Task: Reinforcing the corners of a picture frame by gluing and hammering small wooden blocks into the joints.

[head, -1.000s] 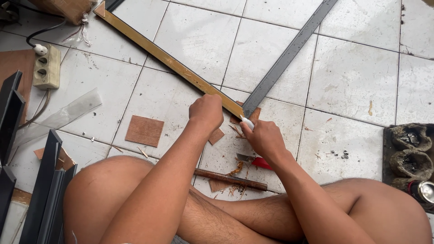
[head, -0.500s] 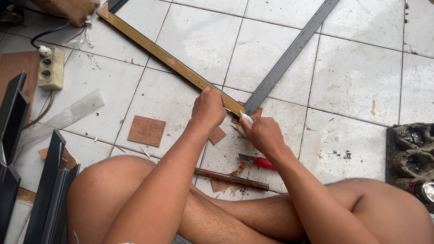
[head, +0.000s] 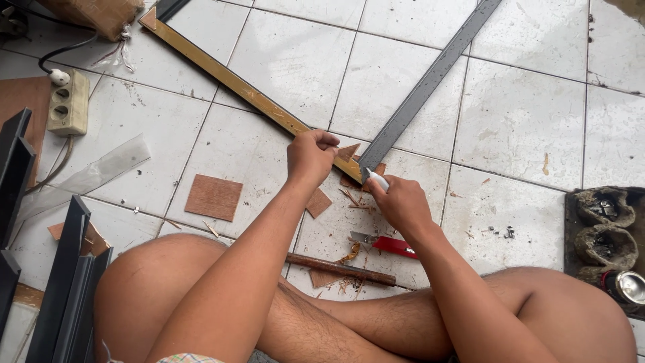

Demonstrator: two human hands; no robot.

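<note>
I sit cross-legged on a white tiled floor. My left hand [head: 310,156] grips the near end of a long gold-brown frame strip [head: 228,81] that runs away to the upper left. My right hand [head: 401,202] holds a small white tube [head: 377,179], its tip at the corner where the strip meets a dark grey frame strip [head: 430,81] running to the upper right. A small triangular wood piece [head: 349,152] lies at that corner.
A red-handled cutter [head: 390,245] and a brown rod [head: 342,267] lie in front of my legs among wood chips. A brown square piece [head: 213,197] lies left. A power strip [head: 68,102], clear plastic [head: 87,176] and black frame pieces [head: 60,289] are at left; dirty shoes [head: 605,228] at right.
The view has shifted slightly. My left hand has slid a little along the gold strip end; my right hand keeps the white tube at the corner joint.
</note>
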